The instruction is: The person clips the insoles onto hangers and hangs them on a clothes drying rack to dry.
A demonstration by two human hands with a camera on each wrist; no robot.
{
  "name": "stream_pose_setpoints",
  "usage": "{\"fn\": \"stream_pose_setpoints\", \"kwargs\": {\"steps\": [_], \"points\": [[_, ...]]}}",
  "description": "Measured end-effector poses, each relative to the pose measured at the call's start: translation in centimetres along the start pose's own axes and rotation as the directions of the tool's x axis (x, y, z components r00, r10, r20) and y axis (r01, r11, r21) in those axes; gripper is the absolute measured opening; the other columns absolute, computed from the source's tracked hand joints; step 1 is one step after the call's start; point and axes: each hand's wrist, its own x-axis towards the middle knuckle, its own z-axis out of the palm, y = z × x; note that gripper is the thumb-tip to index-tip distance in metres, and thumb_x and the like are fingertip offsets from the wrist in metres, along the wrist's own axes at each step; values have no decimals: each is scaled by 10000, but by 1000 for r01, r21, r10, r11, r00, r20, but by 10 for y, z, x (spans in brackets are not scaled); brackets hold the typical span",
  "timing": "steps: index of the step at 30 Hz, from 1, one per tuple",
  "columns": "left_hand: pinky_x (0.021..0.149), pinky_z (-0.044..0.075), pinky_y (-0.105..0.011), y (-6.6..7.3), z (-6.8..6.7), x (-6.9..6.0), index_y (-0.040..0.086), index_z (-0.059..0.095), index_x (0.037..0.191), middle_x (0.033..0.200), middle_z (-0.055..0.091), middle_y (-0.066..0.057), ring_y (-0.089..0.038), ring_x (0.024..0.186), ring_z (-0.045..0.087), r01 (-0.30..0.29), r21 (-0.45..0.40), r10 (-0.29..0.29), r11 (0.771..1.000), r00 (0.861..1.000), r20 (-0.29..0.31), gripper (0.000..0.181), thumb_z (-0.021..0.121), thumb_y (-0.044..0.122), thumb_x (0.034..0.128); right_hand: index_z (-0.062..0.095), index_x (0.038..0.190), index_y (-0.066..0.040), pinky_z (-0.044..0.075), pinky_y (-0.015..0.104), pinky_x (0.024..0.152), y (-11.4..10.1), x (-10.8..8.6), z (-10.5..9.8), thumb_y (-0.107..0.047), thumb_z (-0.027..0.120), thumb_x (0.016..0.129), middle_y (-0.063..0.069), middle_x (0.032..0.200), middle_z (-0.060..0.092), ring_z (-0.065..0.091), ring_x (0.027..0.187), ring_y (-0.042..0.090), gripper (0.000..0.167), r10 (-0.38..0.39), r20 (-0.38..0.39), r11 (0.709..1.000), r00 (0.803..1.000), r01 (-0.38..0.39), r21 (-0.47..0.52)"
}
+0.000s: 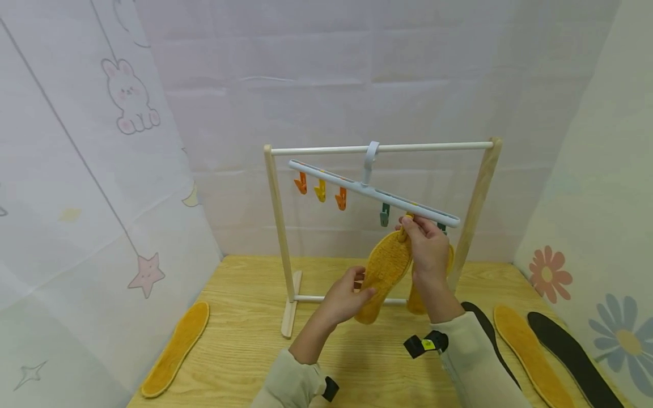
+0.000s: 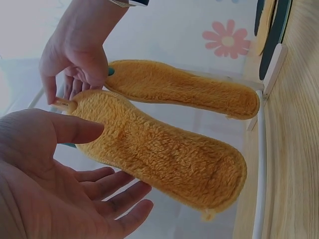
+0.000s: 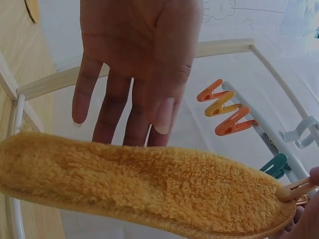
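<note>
A fuzzy yellow insole [image 1: 386, 266] hangs toe-down below the right half of a pale blue clip hanger [image 1: 352, 184]. My right hand [image 1: 429, 252] pinches the yellow clip [image 3: 299, 189] at the insole's upper end. Beside the insole's left edge is my left hand [image 1: 343, 297], fingers loosely extended behind it and thumb on the near side. Behind my right hand, a second yellow insole [image 2: 184, 89] hangs from a green clip [image 2: 110, 71], mostly hidden in the head view. A free green clip [image 1: 385, 215] dangles left of my right hand.
The hanger, tilted down to the right, hooks over the white bar of a wooden rack [image 1: 276, 215]. Orange and yellow clips [image 1: 320, 191] hang at its left. One yellow insole [image 1: 177, 348] lies left on the table; another [image 1: 530, 354] lies right between black insoles [image 1: 571, 357].
</note>
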Motion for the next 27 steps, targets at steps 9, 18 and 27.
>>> {"fn": "stream_pose_setpoints", "kwargs": {"steps": [9, 18, 27], "points": [[994, 490, -515, -10, -10, -7, 110, 445, 1501, 1472, 521, -100, -337, 1316, 514, 12, 60, -11, 998, 1000, -10, 550, 620, 302, 1016, 604, 1353, 10, 527, 190, 894, -1, 1, -3, -191, 706, 967, 0, 1055, 731, 697, 972, 167, 447, 57, 32, 998, 998, -56, -13], [996, 483, -530, -22, -23, -15, 102, 472, 1480, 1466, 527, -111, -344, 1312, 514, 6, 82, -3, 997, 999, -36, 533, 616, 316, 1014, 605, 1381, -35, 485, 241, 1009, -2, 4, -8, -283, 706, 966, 43, 1256, 671, 637, 1095, 116, 494, 55, 7, 983, 998, -53, -175], [998, 479, -546, -34, -37, -24, 71, 459, 1483, 1470, 515, -137, -389, 1322, 498, 22, 93, -17, 995, 998, -57, 549, 618, 314, 1016, 580, 1426, -93, 441, 300, 1083, 0, 6, -12, -300, 673, 988, 71, 1413, 601, 584, 1211, 109, 494, 53, 26, 966, 998, -44, -256]]}}
